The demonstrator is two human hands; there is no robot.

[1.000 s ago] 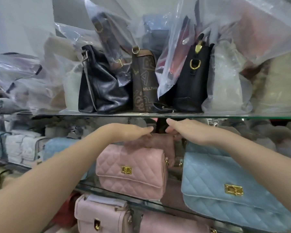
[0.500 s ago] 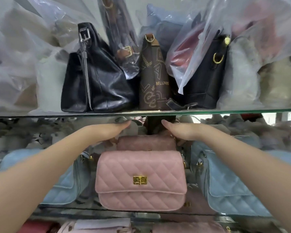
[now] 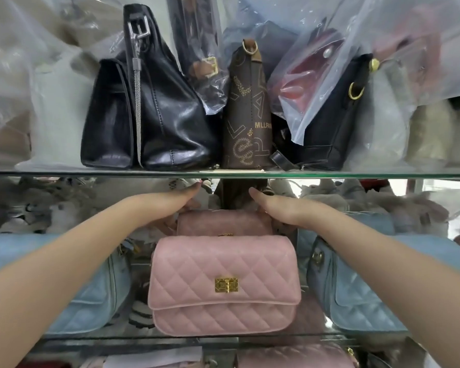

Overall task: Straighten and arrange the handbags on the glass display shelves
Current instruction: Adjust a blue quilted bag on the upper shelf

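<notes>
Where the two hands reach in beneath the upper glass shelf (image 3: pixel 91 173), a dusty-pink handbag (image 3: pixel 223 221) sits between them. The left hand (image 3: pixel 170 205) is at its left end and the right hand (image 3: pixel 279 208) at its right, apart, fingers stretched straight. Nearer than the hands stands a pink quilted handbag (image 3: pixel 223 282). Outside each forearm sits a blue quilted handbag (image 3: pixel 91 301) (image 3: pixel 356 301). Above the hands stands a black leather bag (image 3: pixel 170 123).

Upper glass shelf (image 3: pixel 64 173) in front of me: black leather bag (image 3: pixel 154 123), brown monogram bag (image 3: pixel 246 115), black gold-ring bag (image 3: pixel 337 128). Lower glass shelf (image 3: pixel 91 337): pink quilted bag (image 3: pixel 223 285) centered, second pink bag (image 3: pixel 223 221) behind it, left blue quilted bag (image 3: pixel 91 301), right blue quilted bag (image 3: pixel 356 301).
</notes>
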